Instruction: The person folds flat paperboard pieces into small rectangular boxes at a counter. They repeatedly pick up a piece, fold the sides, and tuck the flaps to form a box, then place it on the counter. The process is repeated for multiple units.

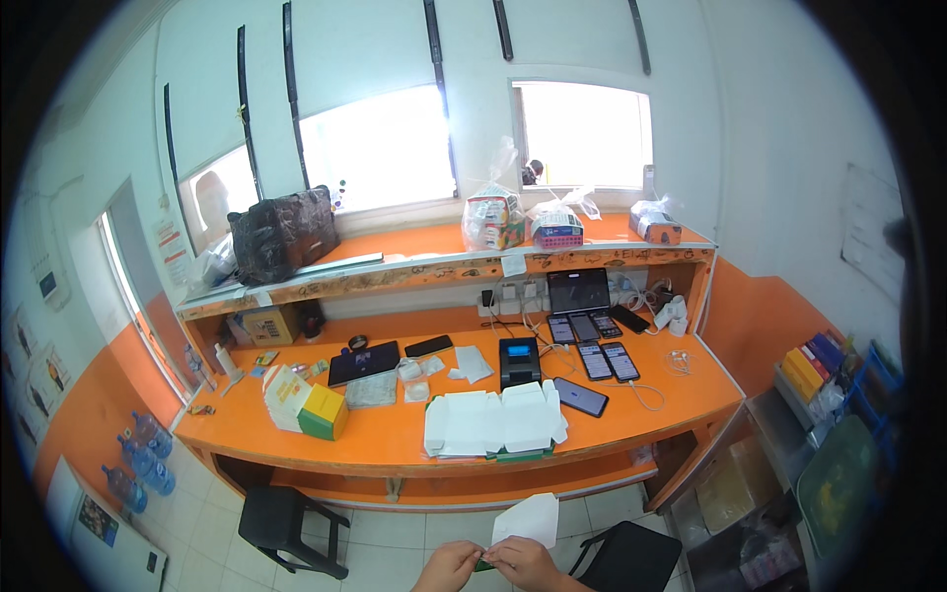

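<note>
At the lower edge, my left hand (452,566) and my right hand (524,563) meet with fingers pinched together. Between them is a white carton blank (528,519), its large white flap standing up behind the fingers. A bit of green shows under the fingertips. Ahead, on the orange desk (385,446), lies a stack of flat white carton blanks (493,422) with green edges beneath. To its left, a made-up white, yellow and green carton (304,406) rests on its side. The fingers hide the part of the blank being gripped.
Several phones (580,397), a small black printer-like device (519,362) and a laptop (579,293) stand at the right of the desk. A dark tablet (364,363) is left of centre. Black stools (286,528) flank me; water bottles (148,464) stand on the left floor.
</note>
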Motion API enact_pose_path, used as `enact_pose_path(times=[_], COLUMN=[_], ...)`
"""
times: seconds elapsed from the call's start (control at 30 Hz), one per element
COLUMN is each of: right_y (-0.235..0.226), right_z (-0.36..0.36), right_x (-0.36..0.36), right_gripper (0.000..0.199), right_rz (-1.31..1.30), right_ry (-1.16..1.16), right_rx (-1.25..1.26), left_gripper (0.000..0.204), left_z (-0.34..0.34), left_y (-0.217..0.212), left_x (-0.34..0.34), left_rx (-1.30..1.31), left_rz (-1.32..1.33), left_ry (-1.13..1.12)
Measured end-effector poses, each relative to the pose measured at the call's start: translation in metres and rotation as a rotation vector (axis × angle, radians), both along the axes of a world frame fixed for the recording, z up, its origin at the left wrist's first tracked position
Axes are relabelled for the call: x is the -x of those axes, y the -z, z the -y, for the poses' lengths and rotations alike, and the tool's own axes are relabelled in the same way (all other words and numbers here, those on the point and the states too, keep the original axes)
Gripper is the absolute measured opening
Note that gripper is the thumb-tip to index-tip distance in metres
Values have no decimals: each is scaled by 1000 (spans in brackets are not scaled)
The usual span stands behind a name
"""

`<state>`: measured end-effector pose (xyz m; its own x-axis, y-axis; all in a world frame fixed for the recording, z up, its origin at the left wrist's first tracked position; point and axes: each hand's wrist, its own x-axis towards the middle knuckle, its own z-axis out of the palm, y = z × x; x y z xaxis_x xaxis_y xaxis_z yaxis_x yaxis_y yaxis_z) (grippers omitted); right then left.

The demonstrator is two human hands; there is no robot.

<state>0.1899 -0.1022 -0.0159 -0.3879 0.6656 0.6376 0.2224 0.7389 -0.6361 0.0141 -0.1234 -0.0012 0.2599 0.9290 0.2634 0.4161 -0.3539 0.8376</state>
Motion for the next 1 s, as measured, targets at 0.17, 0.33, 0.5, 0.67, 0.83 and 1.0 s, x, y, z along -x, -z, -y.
enact_pose_path(times=[0.17, 0.33, 0.5, 0.67, 0.83, 1.0], right_y=[5, 8, 5, 3, 7, 8], right_z=[-6, -7, -2, 1, -1, -5], right_x=[-1, -4, -2, 1, -1, 4], right_gripper=[9, 8, 7, 6, 13, 6], right_rz=[9, 11, 1, -71, -68, -54], right_ry=[-59, -73, -47, 29, -23, -36], right_rx=[103, 188, 158, 83, 110, 68], left_gripper=[25, 26, 25, 21, 15, 13], left_z=[-1, 1, 3, 4, 3, 5], left_y=[8, 11, 5, -7, -12, -14], left_x=[0, 0, -1, -2, 0, 11], left_rx=[-65, -115, -98, -103, -112, 36], left_rz=[29, -11, 7, -45, -71, 75], left_ry=[-21, -49, -48, -38, -31, -45])
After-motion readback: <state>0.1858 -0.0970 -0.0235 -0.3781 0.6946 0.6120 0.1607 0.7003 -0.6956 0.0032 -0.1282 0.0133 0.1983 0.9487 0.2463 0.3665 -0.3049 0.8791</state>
